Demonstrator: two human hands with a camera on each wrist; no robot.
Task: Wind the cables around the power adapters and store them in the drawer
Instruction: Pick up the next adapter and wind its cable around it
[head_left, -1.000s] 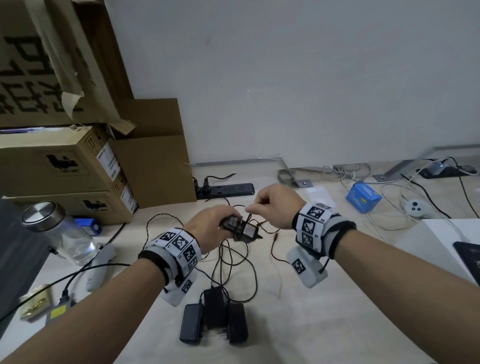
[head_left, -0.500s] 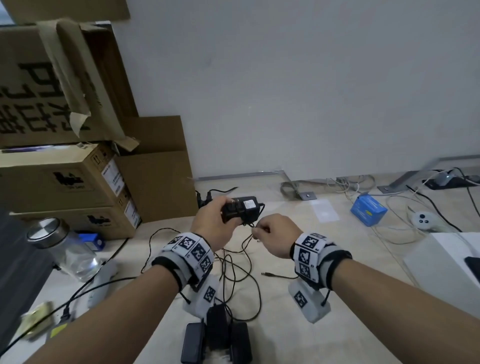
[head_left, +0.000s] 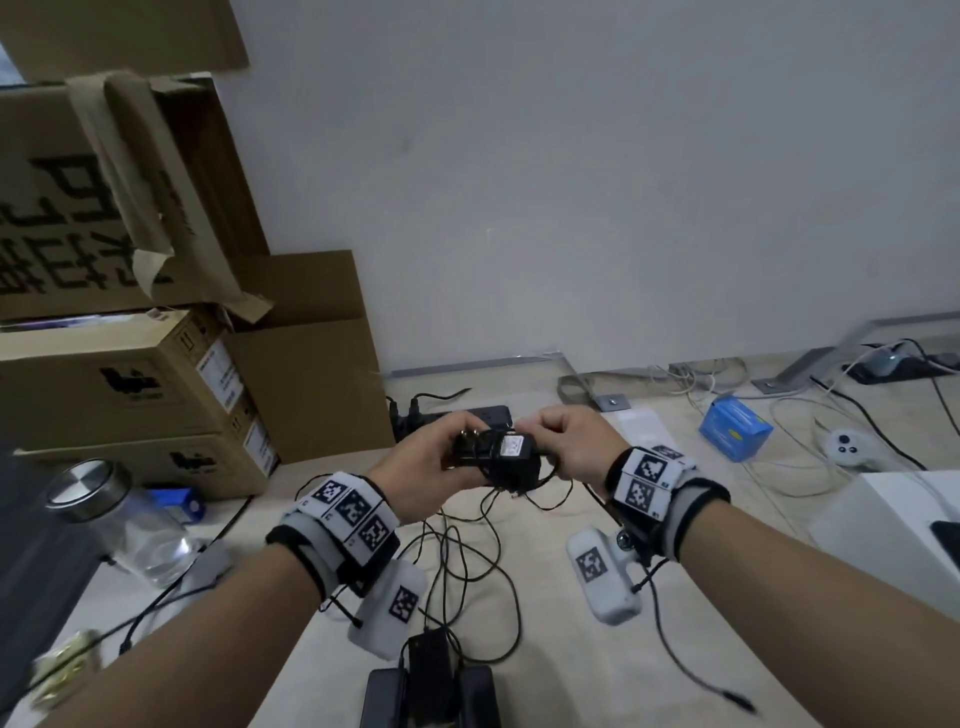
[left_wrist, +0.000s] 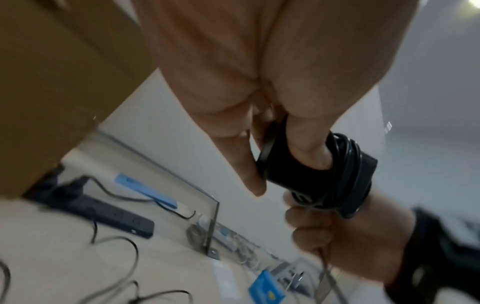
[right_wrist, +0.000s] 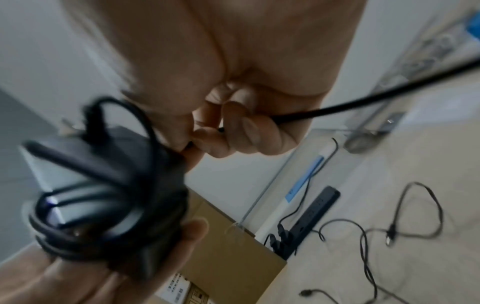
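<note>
My left hand (head_left: 441, 457) grips a small black power adapter (head_left: 506, 457) held up above the table, thumb and fingers curled round its body (left_wrist: 306, 164). Several turns of thin black cable (left_wrist: 345, 162) lie wound round it. My right hand (head_left: 566, 439) pinches the loose part of that cable (right_wrist: 337, 107) right beside the adapter (right_wrist: 103, 195). The remaining cable hangs down to the table (head_left: 467, 545). Three more black adapters (head_left: 431, 686) lie side by side on the table near the front edge.
Stacked cardboard boxes (head_left: 130, 389) stand at the left, a glass jar with a metal lid (head_left: 104, 509) in front of them. A black power strip (right_wrist: 311, 209) lies by the wall. A blue box (head_left: 735, 426), a white controller (head_left: 847, 444) and loose cables lie at the right.
Both hands have risen with the adapter. The right hand has gone from above it to below and back beside it, laying more cable round it. Less cable lies loose on the table.
</note>
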